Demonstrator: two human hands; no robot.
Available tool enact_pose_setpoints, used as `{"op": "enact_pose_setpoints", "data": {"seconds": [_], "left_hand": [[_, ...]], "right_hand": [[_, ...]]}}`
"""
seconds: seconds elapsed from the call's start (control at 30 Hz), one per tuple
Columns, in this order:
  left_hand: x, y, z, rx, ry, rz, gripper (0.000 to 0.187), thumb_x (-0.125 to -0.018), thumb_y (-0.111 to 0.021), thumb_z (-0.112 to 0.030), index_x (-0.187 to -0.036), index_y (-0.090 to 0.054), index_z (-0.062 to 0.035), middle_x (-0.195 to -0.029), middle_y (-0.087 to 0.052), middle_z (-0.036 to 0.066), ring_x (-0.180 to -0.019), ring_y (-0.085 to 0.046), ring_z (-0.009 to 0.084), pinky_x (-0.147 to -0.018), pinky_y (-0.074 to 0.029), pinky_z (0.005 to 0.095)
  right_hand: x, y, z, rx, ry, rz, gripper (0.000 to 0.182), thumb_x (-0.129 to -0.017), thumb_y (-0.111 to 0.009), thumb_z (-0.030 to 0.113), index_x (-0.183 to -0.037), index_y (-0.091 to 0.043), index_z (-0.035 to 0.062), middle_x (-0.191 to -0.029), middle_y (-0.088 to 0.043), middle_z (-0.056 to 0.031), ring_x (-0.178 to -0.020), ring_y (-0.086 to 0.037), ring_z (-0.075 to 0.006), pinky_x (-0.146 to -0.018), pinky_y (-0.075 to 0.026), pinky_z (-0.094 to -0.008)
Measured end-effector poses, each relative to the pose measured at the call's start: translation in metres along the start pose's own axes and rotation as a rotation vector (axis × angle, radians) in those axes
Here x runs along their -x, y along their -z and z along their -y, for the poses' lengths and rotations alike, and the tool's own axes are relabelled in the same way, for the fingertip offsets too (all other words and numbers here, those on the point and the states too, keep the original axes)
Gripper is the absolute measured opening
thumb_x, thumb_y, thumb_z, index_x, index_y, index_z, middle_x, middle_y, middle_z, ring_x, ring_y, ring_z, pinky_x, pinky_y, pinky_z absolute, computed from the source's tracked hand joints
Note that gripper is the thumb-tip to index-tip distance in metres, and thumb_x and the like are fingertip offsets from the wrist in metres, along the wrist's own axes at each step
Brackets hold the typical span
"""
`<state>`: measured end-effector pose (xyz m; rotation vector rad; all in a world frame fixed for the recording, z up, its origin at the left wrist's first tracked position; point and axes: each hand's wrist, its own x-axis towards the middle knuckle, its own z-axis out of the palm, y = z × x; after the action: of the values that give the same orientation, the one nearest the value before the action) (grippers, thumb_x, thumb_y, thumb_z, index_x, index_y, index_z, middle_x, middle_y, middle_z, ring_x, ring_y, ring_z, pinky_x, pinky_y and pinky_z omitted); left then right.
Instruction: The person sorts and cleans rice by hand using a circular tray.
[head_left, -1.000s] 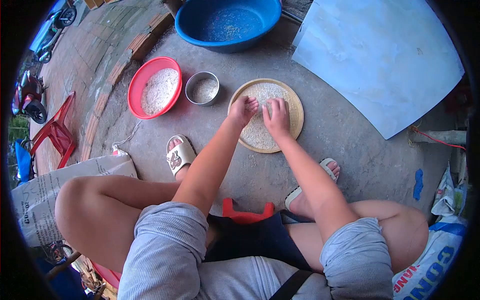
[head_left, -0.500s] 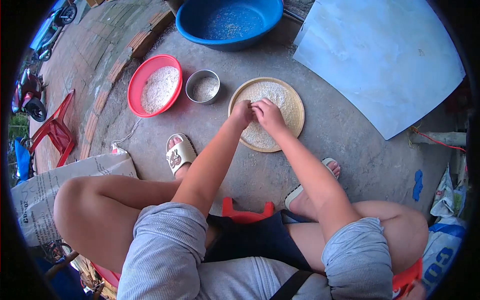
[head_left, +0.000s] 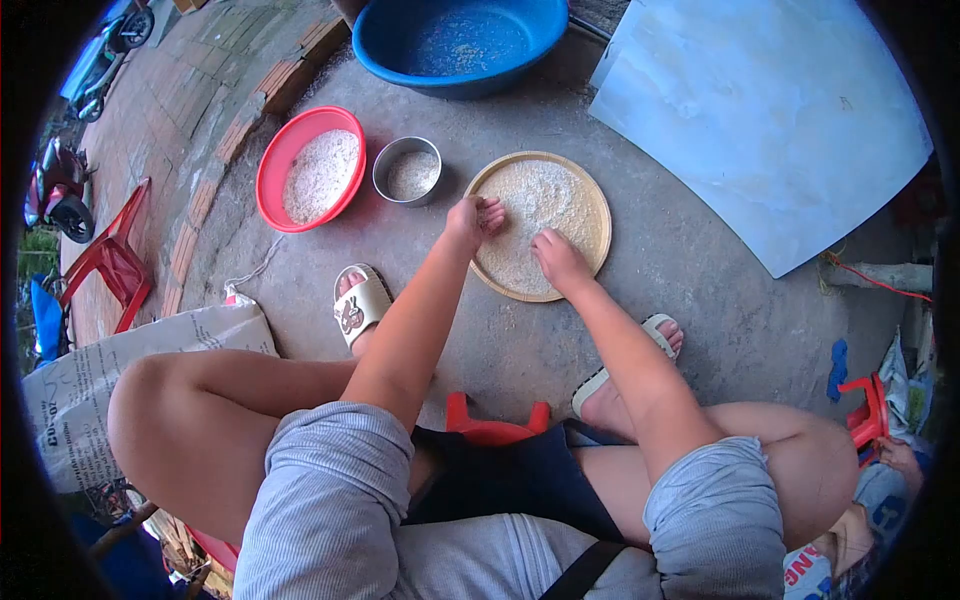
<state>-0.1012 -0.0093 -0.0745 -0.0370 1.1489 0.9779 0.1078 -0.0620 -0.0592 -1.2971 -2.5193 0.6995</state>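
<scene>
1. Over a round, tan, woven tray (head_left: 604, 222) on the grey concrete floor (head_left: 412, 245), the step under way looks to be the handling of loose, off-white grains (head_left: 548, 193).
2. At the tray's left edge, the left hand (head_left: 477, 218) is half open, its fingers curled; whether grains lie in it, I cannot tell.
3. Above the tray's near right part, the right hand (head_left: 561, 260) has its fingers bent inward; anything pinched there is hidden.
4. By my judgement, the next move calls for light fingers kept within the tray's edges, lest grains spill.
5. Spread across most of the tray, the grains look whitest toward its far edge and duller toward its left and near edges.
</scene>
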Motion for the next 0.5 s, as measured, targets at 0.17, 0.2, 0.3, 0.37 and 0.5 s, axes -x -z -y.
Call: {"op": "enact_pose_setpoints", "data": {"seconds": [0.17, 0.2, 0.3, 0.37, 0.5], "left_hand": [[-0.001, -0.014, 0.007, -0.081, 0.032, 0.118, 0.026, -0.09, -0.036, -0.016, -0.093, -0.055, 0.0011, -0.085, -0.06, 0.014, -0.075, -0.06, 0.0221, -0.069, -0.052, 0.0342], [-0.003, -0.015, 0.009, -0.076, 0.06, 0.229, 0.026, -0.09, -0.035, -0.017, -0.094, -0.055, 0.0002, -0.088, -0.06, 0.014, -0.078, -0.06, 0.0223, -0.071, -0.051, 0.0348], [-0.01, -0.019, 0.01, -0.017, 0.062, 0.346, 0.026, -0.091, -0.035, -0.018, -0.094, -0.054, -0.0013, -0.088, -0.059, 0.013, -0.079, -0.059, 0.0223, -0.071, -0.051, 0.0341], [-0.009, -0.019, 0.007, -0.025, 0.034, 0.255, 0.026, -0.092, -0.034, -0.018, -0.092, -0.052, -0.0001, -0.084, -0.058, 0.013, -0.073, -0.059, 0.0223, -0.068, -0.051, 0.0344], [-0.004, -0.009, 0.001, 0.075, 0.042, 0.138, 0.027, -0.092, -0.032, -0.018, -0.088, -0.05, 0.0013, -0.075, -0.055, 0.012, -0.064, -0.056, 0.0213, -0.06, -0.051, 0.0326]], "right_hand": [[-0.041, 0.01, 0.035, -0.286, 0.063, -0.314, 0.012, -0.083, -0.053, 0.013, -0.093, -0.054, 0.0052, -0.1, -0.054, -0.0123, -0.092, -0.055, -0.0311, -0.077, -0.046, -0.04], [-0.047, 0.012, 0.042, -0.242, 0.1, -0.284, 0.015, -0.082, -0.055, 0.013, -0.095, -0.054, 0.0054, -0.104, -0.053, -0.0123, -0.097, -0.053, -0.0309, -0.082, -0.045, -0.0394], [-0.05, 0.022, 0.058, -0.065, 0.175, -0.486, 0.022, -0.08, -0.058, 0.014, -0.1, -0.053, 0.0063, -0.11, -0.049, -0.0121, -0.102, -0.05, -0.0314, -0.088, -0.042, -0.04], [-0.045, 0.017, 0.044, -0.053, 0.116, -0.463, 0.028, -0.078, -0.061, 0.015, -0.103, -0.052, 0.0073, -0.114, -0.046, -0.0114, -0.106, -0.046, -0.0316, -0.092, -0.039, -0.0408], [-0.014, 0.019, 0.002, 0.13, -0.143, -0.448, 0.025, -0.08, -0.058, 0.014, -0.103, -0.052, 0.0068, -0.115, -0.045, -0.0129, -0.105, -0.046, -0.0324, -0.092, -0.038, -0.0404]]}}
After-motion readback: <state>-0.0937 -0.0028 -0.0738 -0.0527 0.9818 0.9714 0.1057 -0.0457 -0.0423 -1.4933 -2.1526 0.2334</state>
